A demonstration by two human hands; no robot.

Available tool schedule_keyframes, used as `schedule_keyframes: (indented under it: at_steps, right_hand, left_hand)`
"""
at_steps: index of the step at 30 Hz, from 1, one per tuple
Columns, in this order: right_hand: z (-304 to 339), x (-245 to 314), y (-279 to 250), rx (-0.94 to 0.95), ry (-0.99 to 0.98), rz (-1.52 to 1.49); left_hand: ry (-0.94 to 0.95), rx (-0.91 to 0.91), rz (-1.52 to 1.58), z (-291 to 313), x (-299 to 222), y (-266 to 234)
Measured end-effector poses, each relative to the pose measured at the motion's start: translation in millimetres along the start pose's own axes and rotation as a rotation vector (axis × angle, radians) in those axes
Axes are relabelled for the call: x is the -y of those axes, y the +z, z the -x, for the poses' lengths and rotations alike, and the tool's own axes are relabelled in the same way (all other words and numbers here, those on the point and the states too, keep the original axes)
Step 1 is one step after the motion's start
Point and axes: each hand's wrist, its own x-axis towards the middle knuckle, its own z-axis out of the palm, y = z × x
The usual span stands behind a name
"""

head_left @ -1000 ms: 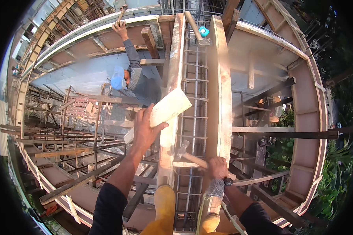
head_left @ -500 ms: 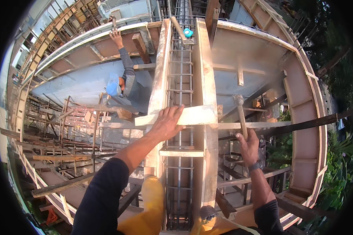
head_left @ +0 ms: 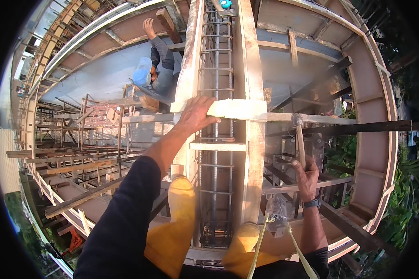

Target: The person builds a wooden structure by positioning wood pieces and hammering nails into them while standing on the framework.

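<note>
My left hand (head_left: 198,115) grips a short pale board (head_left: 239,109) near its left end, thumb on the near side. The board lies across the two long timber sides of a narrow beam form (head_left: 253,153). Off to the right, my right hand (head_left: 306,179) is closed round the wooden handle of a hammer (head_left: 300,139), its head pointing away from me. Below the board, a thinner wooden crosspiece (head_left: 218,147) spans the form. Inside runs a steel rebar cage (head_left: 215,181).
My yellow boots (head_left: 180,193) stand on the form's edges. A clear plastic bag (head_left: 277,214) hangs on yellow straps before me. Another tool and a turquoise round object (head_left: 225,3) rest at the far end. A co-worker in a blue cap (head_left: 143,72) stands lower left; props and open drops flank the form.
The view has tilted down, so the form and board sit higher in it. The board lies straighter across. The plastic bag has swung into view, and the co-worker's raised arm is bent more.
</note>
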Motion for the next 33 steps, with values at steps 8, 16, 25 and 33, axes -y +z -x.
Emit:
schedule_keyframes:
  at_steps: [8,16,25,33]
  right_hand:
    - [4,27,31,0.09,0.126,-0.148]
    - [7,30,37,0.196,0.171,-0.045]
    - [13,22,31,0.165,0.14,-0.116]
    - [7,24,22,0.014,0.108,-0.19]
  left_hand:
    - [0.002,-0.082,-0.094,-5,-15,19]
    - [-0.006,-0.083,-0.143,1,-17,23]
    - [-0.096,-0.235,0.14,-7,-20,-21]
    - [-0.754,-0.365,1.549,-33,-77,43]
